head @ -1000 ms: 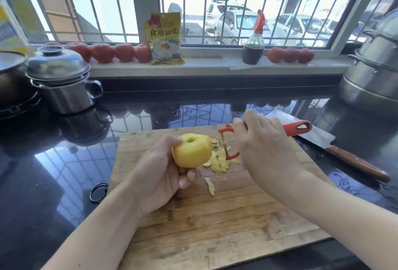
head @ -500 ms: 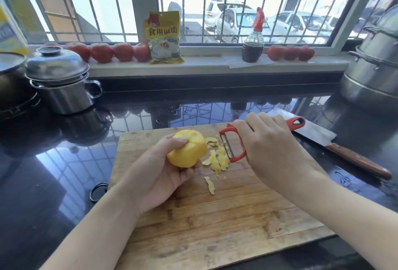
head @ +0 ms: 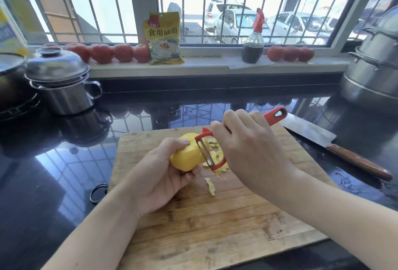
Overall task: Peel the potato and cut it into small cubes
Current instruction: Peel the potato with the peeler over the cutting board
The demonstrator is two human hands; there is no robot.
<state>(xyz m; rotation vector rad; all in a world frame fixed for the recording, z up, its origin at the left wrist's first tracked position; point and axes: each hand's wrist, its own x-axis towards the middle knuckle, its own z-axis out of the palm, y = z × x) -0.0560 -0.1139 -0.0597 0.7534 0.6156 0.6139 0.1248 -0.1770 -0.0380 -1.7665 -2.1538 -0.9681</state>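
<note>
Left hand [head: 159,180] grips the mostly peeled yellow potato [head: 187,155], right hand [head: 252,151] grips the red-handled metal peeler [head: 207,151] at its three o'clock; cubing remains undone.

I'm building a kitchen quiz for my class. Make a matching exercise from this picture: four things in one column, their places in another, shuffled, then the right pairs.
Things:
1. potato
2. peeler
3. cleaver
4. tomatoes

Places:
A. on the windowsill
B. in the right hand
C. on the black counter, right of the cutting board
D. in the left hand

Pairs: 1-D, 2-B, 3-C, 4-A
</note>
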